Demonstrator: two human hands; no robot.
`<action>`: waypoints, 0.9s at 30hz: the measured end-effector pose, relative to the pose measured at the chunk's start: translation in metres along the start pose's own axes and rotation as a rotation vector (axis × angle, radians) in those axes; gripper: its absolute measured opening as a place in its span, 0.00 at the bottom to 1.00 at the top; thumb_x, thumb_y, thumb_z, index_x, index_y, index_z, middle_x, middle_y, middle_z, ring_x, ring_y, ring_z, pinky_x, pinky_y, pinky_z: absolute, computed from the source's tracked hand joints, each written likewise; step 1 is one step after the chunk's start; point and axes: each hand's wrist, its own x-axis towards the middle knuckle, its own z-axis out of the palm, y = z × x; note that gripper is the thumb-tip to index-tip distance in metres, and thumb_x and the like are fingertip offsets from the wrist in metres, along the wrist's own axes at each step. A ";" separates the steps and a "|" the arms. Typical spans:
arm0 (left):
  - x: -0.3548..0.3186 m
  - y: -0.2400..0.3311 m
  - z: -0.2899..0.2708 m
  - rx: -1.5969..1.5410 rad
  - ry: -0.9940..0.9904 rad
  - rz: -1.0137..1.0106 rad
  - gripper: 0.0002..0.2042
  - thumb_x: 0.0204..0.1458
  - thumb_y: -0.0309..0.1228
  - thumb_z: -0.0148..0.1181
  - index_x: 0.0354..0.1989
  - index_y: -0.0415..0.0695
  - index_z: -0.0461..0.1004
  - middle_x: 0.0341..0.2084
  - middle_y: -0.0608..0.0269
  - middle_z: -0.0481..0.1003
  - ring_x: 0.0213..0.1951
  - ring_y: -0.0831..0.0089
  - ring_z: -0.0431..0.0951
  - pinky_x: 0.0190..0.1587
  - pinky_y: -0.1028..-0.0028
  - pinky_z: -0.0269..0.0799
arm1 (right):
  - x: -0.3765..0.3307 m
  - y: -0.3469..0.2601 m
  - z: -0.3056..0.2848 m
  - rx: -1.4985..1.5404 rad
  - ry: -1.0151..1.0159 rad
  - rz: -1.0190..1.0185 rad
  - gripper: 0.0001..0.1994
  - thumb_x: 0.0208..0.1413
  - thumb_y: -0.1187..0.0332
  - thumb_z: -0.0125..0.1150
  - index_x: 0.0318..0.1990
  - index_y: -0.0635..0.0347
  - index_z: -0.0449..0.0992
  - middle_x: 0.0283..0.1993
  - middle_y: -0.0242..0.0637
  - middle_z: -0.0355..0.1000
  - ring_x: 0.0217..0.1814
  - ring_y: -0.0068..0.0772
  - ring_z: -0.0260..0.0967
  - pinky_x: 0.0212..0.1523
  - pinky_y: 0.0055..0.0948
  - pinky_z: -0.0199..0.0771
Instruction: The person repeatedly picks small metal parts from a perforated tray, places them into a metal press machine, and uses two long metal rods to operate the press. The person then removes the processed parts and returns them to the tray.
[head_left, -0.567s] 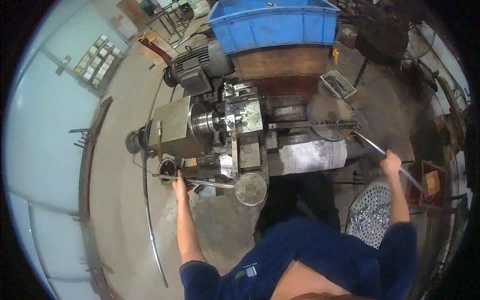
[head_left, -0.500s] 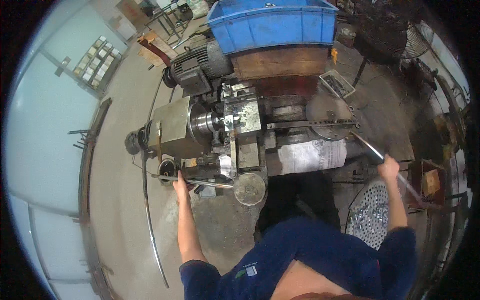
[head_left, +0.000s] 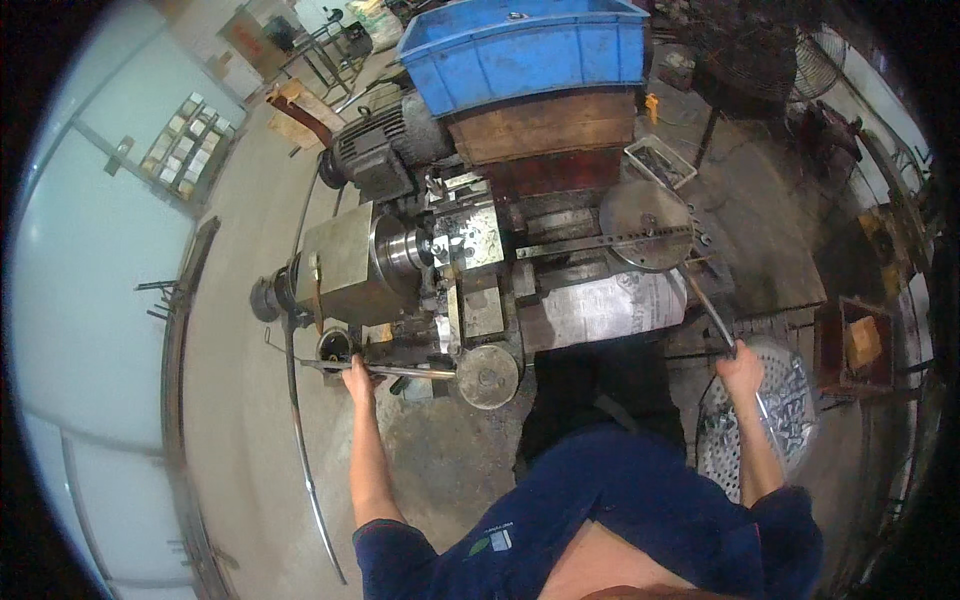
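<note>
Steel lathe (head_left: 470, 270) stood before the person, whose left hand (head_left: 357, 378) had its fingers curled around a thin horizontal rod (head_left: 400, 371) at the front and whose right hand (head_left: 741, 367) gripped a long lever (head_left: 705, 305), so work seemed midway.

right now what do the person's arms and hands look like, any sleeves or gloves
Both forearms are bare, and the left hand and right hand wear no gloves. Short dark navy sleeves end above the elbows. The shirt is the same navy, with a small light patch on the chest. No watch or rings can be made out.
</note>
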 end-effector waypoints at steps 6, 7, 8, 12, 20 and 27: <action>0.001 0.006 -0.001 0.071 -0.003 -0.107 0.18 0.51 0.40 0.48 0.22 0.34 0.62 0.10 0.55 0.65 0.08 0.65 0.68 0.11 0.69 0.70 | 0.000 0.006 0.005 -0.029 0.055 -0.088 0.18 0.31 0.59 0.55 0.32 0.59 0.70 0.24 0.52 0.69 0.29 0.55 0.67 0.31 0.47 0.66; 0.000 0.009 0.000 0.076 -0.012 -0.100 0.18 0.51 0.40 0.48 0.23 0.34 0.62 0.10 0.54 0.66 0.08 0.65 0.69 0.11 0.69 0.71 | 0.003 0.009 0.005 -0.043 0.056 -0.094 0.19 0.31 0.58 0.55 0.32 0.59 0.70 0.24 0.52 0.69 0.29 0.55 0.67 0.31 0.47 0.66; -0.003 0.011 -0.001 0.087 -0.019 -0.090 0.18 0.51 0.40 0.47 0.23 0.33 0.62 0.10 0.53 0.66 0.09 0.64 0.69 0.11 0.69 0.71 | 0.008 0.012 0.006 -0.052 0.052 -0.100 0.19 0.31 0.57 0.56 0.32 0.59 0.69 0.24 0.51 0.69 0.29 0.55 0.67 0.31 0.47 0.66; 0.002 0.003 -0.011 0.178 -0.004 -0.150 0.18 0.52 0.39 0.47 0.30 0.31 0.64 0.15 0.51 0.69 0.11 0.63 0.72 0.12 0.68 0.74 | 0.082 0.037 -0.003 -0.231 0.075 -0.143 0.19 0.33 0.61 0.59 0.35 0.58 0.70 0.26 0.46 0.71 0.29 0.50 0.69 0.30 0.43 0.68; 0.003 0.009 0.007 0.068 -0.093 -0.135 0.23 0.51 0.44 0.48 0.36 0.29 0.62 0.21 0.49 0.71 0.17 0.63 0.75 0.16 0.68 0.74 | 0.241 0.006 0.018 -0.469 0.324 -0.038 0.29 0.40 0.65 0.55 0.54 0.57 0.61 0.57 0.43 0.58 0.60 0.44 0.51 0.55 0.46 0.53; 0.029 -0.083 -0.060 0.310 -0.136 0.014 0.23 0.51 0.49 0.48 0.39 0.37 0.69 0.23 0.56 0.74 0.26 0.67 0.76 0.25 0.71 0.70 | 0.111 -0.033 0.069 0.125 0.266 -0.441 0.37 0.28 0.69 0.58 0.55 0.65 0.58 0.59 0.49 0.54 0.62 0.49 0.49 0.61 0.40 0.48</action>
